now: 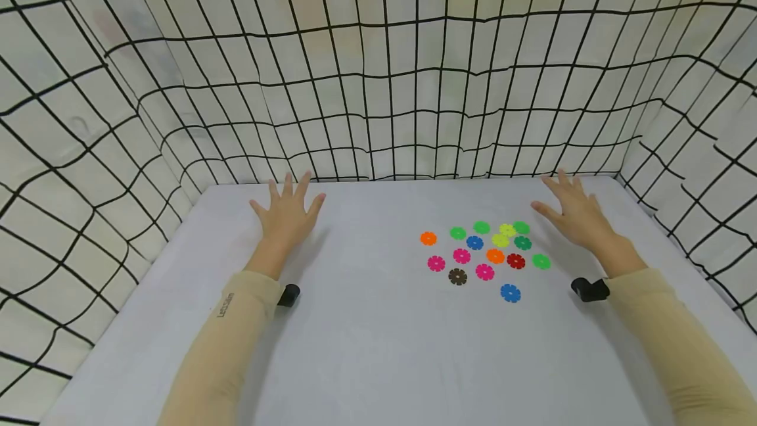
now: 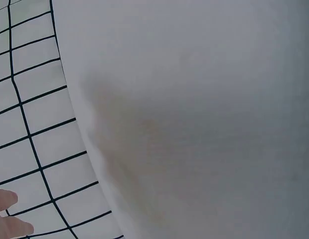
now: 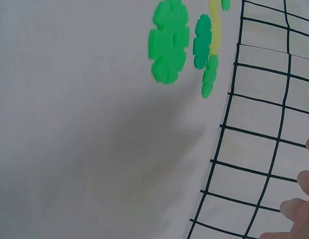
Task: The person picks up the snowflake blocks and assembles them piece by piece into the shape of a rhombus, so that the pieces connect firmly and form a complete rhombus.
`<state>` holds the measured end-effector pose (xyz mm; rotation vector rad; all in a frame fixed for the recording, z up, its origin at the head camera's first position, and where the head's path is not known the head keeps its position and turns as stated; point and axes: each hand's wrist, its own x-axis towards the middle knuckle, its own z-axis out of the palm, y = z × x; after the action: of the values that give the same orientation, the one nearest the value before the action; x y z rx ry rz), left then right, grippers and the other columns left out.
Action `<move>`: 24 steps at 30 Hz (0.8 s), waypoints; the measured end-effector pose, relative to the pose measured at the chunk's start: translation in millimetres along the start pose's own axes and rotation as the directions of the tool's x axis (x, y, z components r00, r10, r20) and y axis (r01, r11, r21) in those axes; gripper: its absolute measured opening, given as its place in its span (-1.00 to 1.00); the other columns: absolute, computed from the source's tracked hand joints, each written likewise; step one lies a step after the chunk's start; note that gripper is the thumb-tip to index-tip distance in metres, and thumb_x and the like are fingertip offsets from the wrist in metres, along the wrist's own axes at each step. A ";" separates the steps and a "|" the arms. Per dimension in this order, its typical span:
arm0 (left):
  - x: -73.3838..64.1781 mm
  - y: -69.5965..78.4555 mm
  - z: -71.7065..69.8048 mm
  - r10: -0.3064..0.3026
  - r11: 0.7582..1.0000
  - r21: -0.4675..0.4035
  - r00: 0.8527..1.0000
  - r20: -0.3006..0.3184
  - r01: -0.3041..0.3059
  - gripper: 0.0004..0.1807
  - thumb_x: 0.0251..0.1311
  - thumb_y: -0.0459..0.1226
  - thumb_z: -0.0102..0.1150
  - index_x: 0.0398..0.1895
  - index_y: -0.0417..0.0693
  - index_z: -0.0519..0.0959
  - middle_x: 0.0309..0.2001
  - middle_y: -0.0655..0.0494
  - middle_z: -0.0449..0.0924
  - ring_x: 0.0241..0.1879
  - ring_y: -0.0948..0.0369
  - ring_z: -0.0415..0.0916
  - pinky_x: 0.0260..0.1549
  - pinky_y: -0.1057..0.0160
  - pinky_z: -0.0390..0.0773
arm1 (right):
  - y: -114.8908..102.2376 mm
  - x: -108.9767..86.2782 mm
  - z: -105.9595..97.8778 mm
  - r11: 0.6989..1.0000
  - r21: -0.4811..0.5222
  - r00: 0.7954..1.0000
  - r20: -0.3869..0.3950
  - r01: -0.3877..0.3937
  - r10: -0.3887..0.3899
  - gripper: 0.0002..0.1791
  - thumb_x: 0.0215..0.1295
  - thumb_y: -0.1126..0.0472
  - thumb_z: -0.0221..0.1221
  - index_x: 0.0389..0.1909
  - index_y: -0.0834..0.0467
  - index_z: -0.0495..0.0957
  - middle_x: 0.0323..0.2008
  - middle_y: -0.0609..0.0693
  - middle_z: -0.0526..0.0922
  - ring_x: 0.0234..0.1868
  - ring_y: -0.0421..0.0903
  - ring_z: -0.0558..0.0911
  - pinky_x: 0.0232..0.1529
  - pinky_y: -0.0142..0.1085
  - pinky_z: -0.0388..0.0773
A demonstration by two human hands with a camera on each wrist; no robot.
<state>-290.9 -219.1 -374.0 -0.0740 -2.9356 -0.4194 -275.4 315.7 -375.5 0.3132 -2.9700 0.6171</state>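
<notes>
My left hand [image 1: 286,214] hovers over the far left of the white table with its fingers spread, holding nothing. On the far right, my right hand [image 1: 573,214] is likewise spread and holds nothing. Just left of the right hand lie several flat, notched plastic discs in many colours. Nearest to it are a light green disc [image 1: 521,227], a dark green disc [image 1: 523,243] and another light green disc [image 3: 169,42]. Toward the near side lies a blue disc [image 1: 510,292]; an orange disc [image 1: 428,238] marks the group's left end. Only fingertips [image 2: 7,200] show in the left wrist view.
A white cloth or panel with a black grid [image 1: 390,84] rises behind the white table [image 1: 367,347] and along both sides. Each wrist wears a small black camera, such as the right camera [image 1: 590,289]. Shadows of the hands fall on the tabletop.
</notes>
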 end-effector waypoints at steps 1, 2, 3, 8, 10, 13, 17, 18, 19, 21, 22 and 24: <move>-0.1 0.1 0.5 0.004 1.000 -0.001 1.000 -0.001 -0.004 -0.19 0.53 0.29 -0.42 0.68 0.12 -0.05 0.62 -0.25 -0.23 0.54 -0.38 -0.45 0.21 -0.62 -0.49 | -1.1 0.0 0.7 1.000 0.004 1.000 -0.004 0.005 -0.005 -0.08 0.56 -0.29 -0.07 0.61 0.27 -0.03 0.58 0.39 -0.31 0.53 0.47 -0.34 0.33 0.51 -0.37; -0.4 0.3 1.0 0.008 1.000 -0.003 1.000 -0.001 -0.008 -0.19 0.53 0.29 -0.40 0.68 0.11 -0.04 0.62 -0.26 -0.20 0.54 -0.39 -0.42 0.21 -0.62 -0.48 | -2.4 0.1 1.4 1.000 0.009 1.000 -0.008 0.011 -0.011 -0.10 0.56 -0.28 -0.06 0.60 0.28 -0.01 0.58 0.39 -0.29 0.53 0.47 -0.32 0.33 0.51 -0.34; -0.7 0.6 1.4 0.011 1.000 -0.002 1.000 -0.002 -0.011 -0.19 0.53 0.28 -0.39 0.67 0.10 -0.03 0.61 -0.26 -0.17 0.54 -0.40 -0.39 0.21 -0.63 -0.46 | -3.9 0.1 2.0 1.000 0.015 1.000 -0.013 0.016 -0.016 -0.12 0.57 -0.24 -0.04 0.59 0.29 0.01 0.58 0.38 -0.27 0.53 0.47 -0.29 0.33 0.51 -0.31; 0.7 3.9 3.1 0.029 1.000 -0.010 0.999 -0.013 -0.029 -0.23 0.55 0.23 -0.29 0.66 0.08 0.01 0.60 -0.24 -0.06 0.54 -0.38 -0.27 0.22 -0.63 -0.42 | -8.5 -2.2 3.4 0.999 0.041 1.000 -0.021 0.020 -0.019 -0.22 0.59 -0.06 0.05 0.60 0.26 0.04 0.60 0.31 -0.23 0.55 0.43 -0.16 0.37 0.44 -0.14; 0.9 6.3 3.1 0.035 0.999 -0.025 0.999 -0.013 -0.035 -0.23 0.55 0.23 -0.29 0.66 0.09 0.03 0.60 -0.23 -0.04 0.54 -0.37 -0.21 0.24 -0.62 -0.39 | -10.0 -3.4 3.7 0.998 0.053 1.000 -0.023 0.019 -0.018 -0.24 0.59 -0.03 0.06 0.60 0.24 0.05 0.61 0.29 -0.23 0.55 0.42 -0.11 0.39 0.40 -0.07; -1.0 11.2 1.5 0.037 0.998 -0.058 0.999 -0.011 -0.037 -0.24 0.55 0.23 -0.28 0.65 0.09 0.06 0.59 -0.21 0.01 0.52 -0.37 -0.10 0.27 -0.60 -0.31 | -13.1 -4.0 4.8 0.997 0.066 0.999 -0.038 0.031 -0.028 -0.28 0.59 0.01 0.08 0.58 0.23 0.11 0.61 0.27 -0.18 0.54 0.42 -0.02 0.38 0.37 0.03; -3.3 19.1 2.1 0.028 0.995 -0.093 1.000 -0.001 -0.028 -0.27 0.56 0.18 -0.22 0.64 0.07 0.10 0.59 -0.17 0.03 0.51 -0.34 -0.03 0.30 -0.57 -0.22 | -17.0 -4.1 6.4 0.996 0.063 0.996 -0.076 0.058 -0.053 -0.35 0.58 0.08 0.10 0.54 0.25 0.20 0.59 0.28 -0.03 0.50 0.42 0.10 0.36 0.35 0.11; -3.8 21.5 2.4 0.028 0.995 -0.100 1.000 0.003 -0.027 -0.28 0.56 0.17 -0.20 0.64 0.07 0.11 0.59 -0.17 0.04 0.52 -0.32 -0.02 0.30 -0.57 -0.21 | -18.3 -4.4 6.9 0.996 0.067 0.995 -0.086 0.059 -0.053 -0.37 0.58 0.10 0.10 0.53 0.25 0.22 0.58 0.29 0.03 0.50 0.41 0.12 0.37 0.34 0.12; -4.3 24.2 2.8 0.029 0.994 -0.104 1.000 0.007 -0.028 -0.28 0.56 0.15 -0.19 0.64 0.07 0.11 0.58 -0.15 0.05 0.52 -0.31 -0.01 0.31 -0.56 -0.19 | -19.1 -4.6 7.6 0.995 0.073 0.994 -0.098 0.064 -0.056 -0.39 0.58 0.12 0.10 0.52 0.25 0.25 0.56 0.30 0.09 0.49 0.41 0.15 0.37 0.33 0.14; -5.0 29.5 3.8 0.037 0.993 -0.116 0.999 0.010 -0.036 -0.30 0.56 0.14 -0.17 0.64 0.09 0.12 0.58 -0.11 0.09 0.52 -0.28 0.02 0.32 -0.54 -0.13 | -20.7 -5.3 9.1 0.993 0.090 0.991 -0.123 0.071 -0.060 -0.43 0.57 0.16 0.10 0.49 0.26 0.29 0.51 0.32 0.21 0.46 0.39 0.22 0.36 0.31 0.18; -5.0 32.0 4.4 0.044 0.992 -0.119 0.999 0.007 -0.043 -0.30 0.56 0.13 -0.16 0.63 0.09 0.13 0.57 -0.09 0.12 0.52 -0.27 0.04 0.32 -0.53 -0.09 | -21.4 -5.6 9.8 0.992 0.101 0.989 -0.134 0.076 -0.062 -0.45 0.57 0.17 0.10 0.47 0.27 0.31 0.47 0.33 0.26 0.44 0.38 0.26 0.34 0.31 0.22; -5.4 37.3 5.1 0.059 0.989 -0.133 0.998 -0.005 -0.060 -0.32 0.56 0.10 -0.14 0.62 0.08 0.16 0.54 -0.08 0.20 0.50 -0.24 0.11 0.30 -0.50 0.04 | -23.0 -6.1 11.2 0.989 0.120 0.986 -0.153 0.084 -0.065 -0.48 0.57 0.19 0.10 0.44 0.27 0.34 0.41 0.35 0.34 0.37 0.36 0.35 0.28 0.31 0.32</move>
<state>-283.7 -182.1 -369.6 -0.1783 -2.8927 -0.6056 -264.9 291.6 -377.7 0.3695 -2.7700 0.7852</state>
